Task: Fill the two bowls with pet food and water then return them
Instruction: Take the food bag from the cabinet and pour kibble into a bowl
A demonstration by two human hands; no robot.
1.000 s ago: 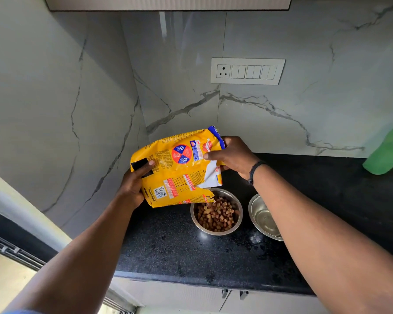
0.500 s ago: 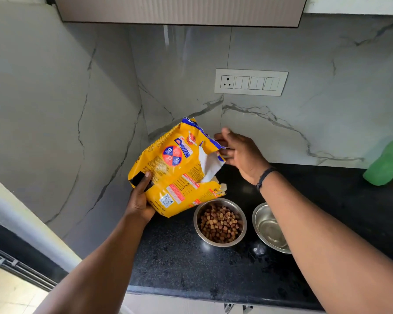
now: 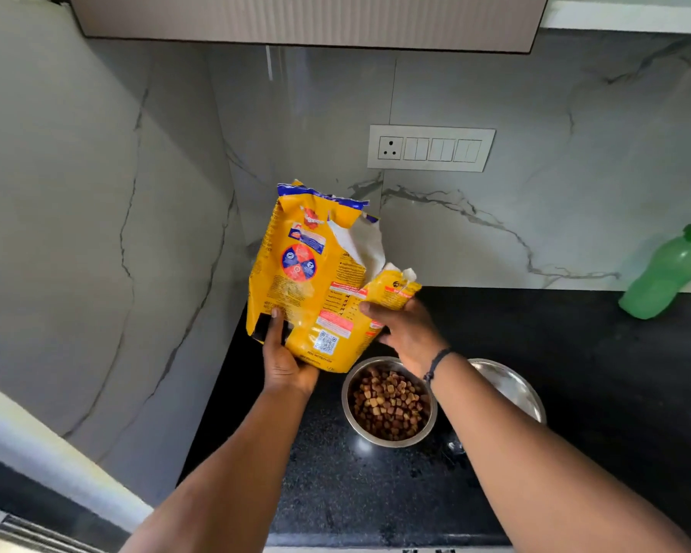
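A yellow pet food bag (image 3: 308, 281) stands nearly upright above the counter's left end, its torn top open. My left hand (image 3: 284, 361) grips its bottom left corner. My right hand (image 3: 405, 333) holds its lower right side, fingers curled round the torn flap. Just below the bag, a steel bowl (image 3: 389, 403) full of brown kibble sits on the black counter (image 3: 575, 393). A second steel bowl (image 3: 511, 387) stands to its right, partly hidden by my right forearm; it holds no kibble.
A green plastic bottle (image 3: 667, 273) leans against the marble wall at the far right of the counter. A white socket and switch panel (image 3: 431, 148) is on the back wall. A cabinet (image 3: 296, 18) hangs overhead. The counter's front edge runs along the bottom.
The bag has been tipped back from pouring to nearly upright. My right hand let go of its top and now holds its lower right side.
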